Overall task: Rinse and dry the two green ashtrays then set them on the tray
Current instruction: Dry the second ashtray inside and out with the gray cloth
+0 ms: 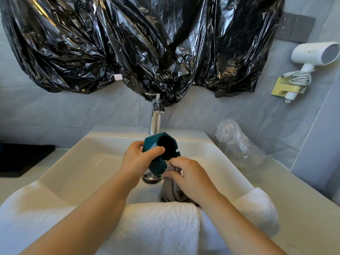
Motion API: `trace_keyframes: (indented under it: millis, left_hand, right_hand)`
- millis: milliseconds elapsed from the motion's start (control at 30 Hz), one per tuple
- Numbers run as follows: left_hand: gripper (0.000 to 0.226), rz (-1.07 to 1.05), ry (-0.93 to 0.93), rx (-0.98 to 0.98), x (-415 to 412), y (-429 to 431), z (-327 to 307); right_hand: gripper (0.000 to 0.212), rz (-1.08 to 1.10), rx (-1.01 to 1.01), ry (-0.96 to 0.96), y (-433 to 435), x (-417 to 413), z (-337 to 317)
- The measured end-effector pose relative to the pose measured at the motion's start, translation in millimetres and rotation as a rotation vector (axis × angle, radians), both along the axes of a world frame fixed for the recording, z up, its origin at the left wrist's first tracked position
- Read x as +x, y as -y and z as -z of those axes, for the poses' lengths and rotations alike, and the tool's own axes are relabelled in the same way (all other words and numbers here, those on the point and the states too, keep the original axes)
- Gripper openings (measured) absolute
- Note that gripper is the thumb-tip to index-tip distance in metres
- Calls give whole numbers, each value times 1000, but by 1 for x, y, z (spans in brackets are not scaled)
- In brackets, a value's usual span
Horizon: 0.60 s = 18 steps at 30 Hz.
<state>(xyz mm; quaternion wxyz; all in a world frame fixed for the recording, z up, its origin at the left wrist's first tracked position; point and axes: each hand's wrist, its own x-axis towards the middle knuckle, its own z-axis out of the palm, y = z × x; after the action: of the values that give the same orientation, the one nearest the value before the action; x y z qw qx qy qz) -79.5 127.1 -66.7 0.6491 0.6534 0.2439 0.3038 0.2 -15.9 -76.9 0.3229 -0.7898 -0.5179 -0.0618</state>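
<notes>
From my remote seat I see both forearms reach up from the bottom of the frame and meet at its centre, over the white sink [77, 162]. My left hand [141, 160] grasps the green ashtray [156, 144], thumb laid across the near rim and fingers wrapped behind the outer wall, wrist bent slightly inward. My right hand [191, 174], just lower right of it, has its fingers curled and pinches a bunch of grey cloth [170, 190] against the ashtray's lower edge; the rest of the cloth hangs into the basin. The ashtray is in the air above the drain [151, 177] and in front of the chrome faucet [156, 118], tipped on its side so the opening faces up and to the right. It is a deep teal green with flat facets outside, a dark round hollow, and small notches cut in the rim on the right. A white towel [158, 223] drapes the sink's near edge, and a black tray [24, 159] sits at the left edge of the frame.
</notes>
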Motion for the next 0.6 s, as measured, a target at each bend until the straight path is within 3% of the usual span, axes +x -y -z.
trace_keyframes:
  millis: [33, 133, 200, 400, 500, 600]
  left_hand:
    - [61, -14, -4, 11, -1, -1, 0]
    - [52, -33, -4, 3, -3, -5, 1]
    - [48, -28, 7, -13, -4, -6, 1]
    - [39, -12, 37, -38, -5, -3, 0]
    - [37, -23, 53, -18, -3, -1, 1]
    - [40, -44, 42, 29, -1, 2, 2]
  right_hand:
    - [6, 12, -29, 14, 1, 0, 0]
    - [31, 67, -122, 183, 3, 1, -2]
    - [34, 69, -126, 235, 3, 0, -5]
    - [11, -48, -99, 52, 1, -2, -1]
    - [24, -80, -29, -12, 1, -6, -1]
    - [22, -75, -40, -39, -1, -8, -1]
